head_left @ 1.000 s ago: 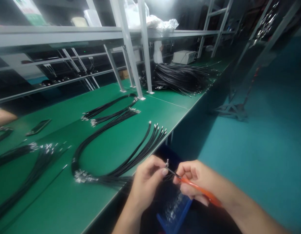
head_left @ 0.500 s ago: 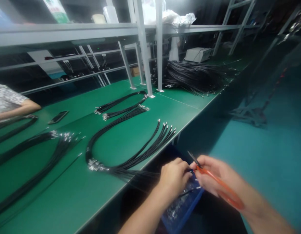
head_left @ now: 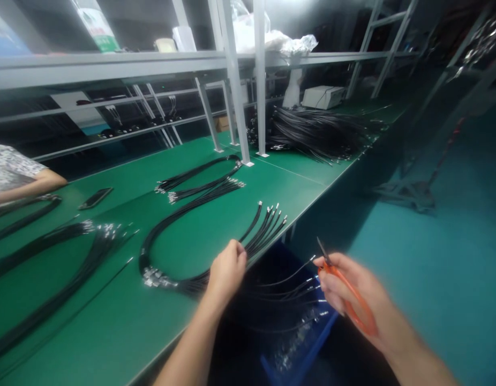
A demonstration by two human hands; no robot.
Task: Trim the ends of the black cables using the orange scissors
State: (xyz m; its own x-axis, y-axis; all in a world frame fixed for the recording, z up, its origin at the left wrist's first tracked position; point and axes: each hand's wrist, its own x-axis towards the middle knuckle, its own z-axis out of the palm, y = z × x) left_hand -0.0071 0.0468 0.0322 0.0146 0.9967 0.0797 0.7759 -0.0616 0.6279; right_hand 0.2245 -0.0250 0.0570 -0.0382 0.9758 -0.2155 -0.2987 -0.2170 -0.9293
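My left hand (head_left: 227,269) is at the front edge of the table, its fingers curled on black cables (head_left: 268,228) with silvery tips. These belong to a looped bundle (head_left: 155,228), whose far bend has a cluster of pale metal ends (head_left: 155,277). Over the edge more cables (head_left: 290,295) hang from the same bundle towards my right hand (head_left: 346,292). That hand is closed around orange-handled scissors (head_left: 358,300), dark blades pointing up. A single cable tip lies close to its thumb and forefinger; whether they touch it is unclear.
Below the edge stands a blue bin (head_left: 308,348) with small shiny bits inside. Other cable bundles (head_left: 47,252) and a phone (head_left: 96,198) lie at left, near a person's arm (head_left: 43,182). Shelf posts (head_left: 259,80) rise mid-table, before a large cable pile (head_left: 316,128).
My left hand has moved left, away from my right hand, onto the cables at the table edge. The scissors stay in my right hand, turned slightly more upright. The hanging cables are more spread out.
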